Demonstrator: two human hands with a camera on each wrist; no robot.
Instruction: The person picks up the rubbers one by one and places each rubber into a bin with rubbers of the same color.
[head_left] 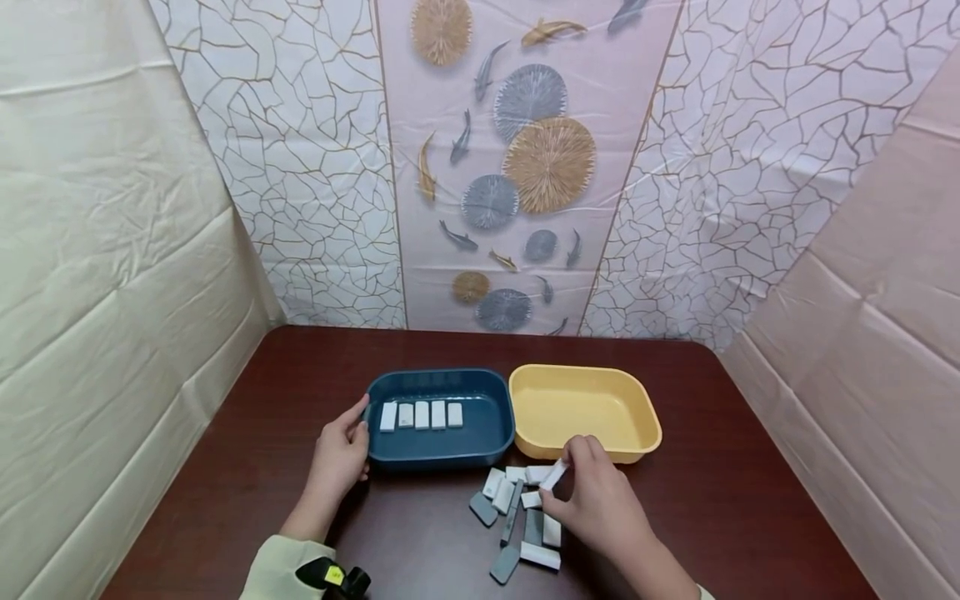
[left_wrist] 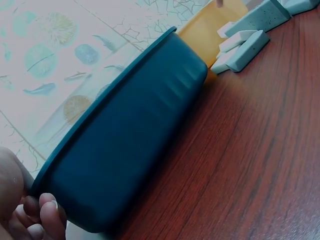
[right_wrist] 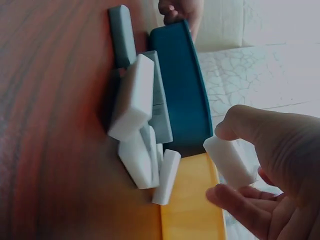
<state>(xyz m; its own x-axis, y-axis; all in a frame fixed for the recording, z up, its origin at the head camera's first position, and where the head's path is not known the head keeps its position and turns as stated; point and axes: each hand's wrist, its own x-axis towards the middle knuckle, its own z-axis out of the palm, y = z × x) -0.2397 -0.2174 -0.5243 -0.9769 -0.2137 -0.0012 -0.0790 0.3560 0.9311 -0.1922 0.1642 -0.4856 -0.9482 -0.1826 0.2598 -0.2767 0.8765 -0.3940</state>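
At the left end of the dark blue tray (head_left: 442, 458), my left hand (head_left: 339, 458) grips the rim. Its curled fingers (left_wrist: 50, 215) show against the tray's outer wall in the left wrist view. A row of several white blocks (head_left: 422, 415) lies inside that tray. My right hand (head_left: 600, 504) pinches a white block (right_wrist: 230, 162) between thumb and fingers, above a loose pile. The pile mixes white blocks (head_left: 540, 556) and grey blocks (head_left: 505, 564), some stacked on others. Part of the pile is hidden by the right hand in the head view.
A yellow tray (head_left: 648, 408) stands against the right end of the blue one, behind the pile. Both sit on a dark reddish-brown table (head_left: 225, 500). Patterned cloth (head_left: 322, 167) hangs behind the table, with plain cloth at both sides.
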